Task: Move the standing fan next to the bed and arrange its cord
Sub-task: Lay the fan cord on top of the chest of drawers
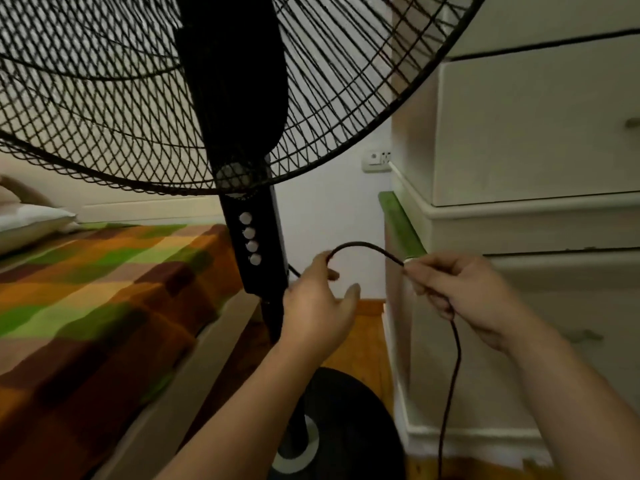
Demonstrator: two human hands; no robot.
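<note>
Bed [104, 289], at nine o'clock: mattress under a checked blanket of orange, brown, green and cream squares, soft woven look; pale pillow [31, 220] at its far left end; plain light side rail along the near edge. Standing fan [242, 116], centre and twelve o'clock, upright just beside the bed's side rail: black throughout; wide round wire grille of fine radial spokes and concentric rings, bound by a thicker rim; smooth rounded motor housing behind the grille; flat rectangular control panel [251, 239] below, bearing four round white buttons in a vertical row; slim pole running down to a round, dark, disc-shaped base [349, 410] on a wooden floor at six o'clock. Left hand [318, 306], just right of the pole: thumb and forefinger pinched together on the cord, remaining fingers spread loose. Cord [363, 244]: thin, black, round, rubbery; it arches between the two hands, then hangs from the right hand straight down to the bottom edge. Right hand [457, 296], at three o'clock: fingers curled shut around the cord. White wall socket [375, 161], behind, at one o'clock. Cream painted dresser [519, 133], far right: stacked drawers, rounded mouldings, a green strip on one ledge.
</note>
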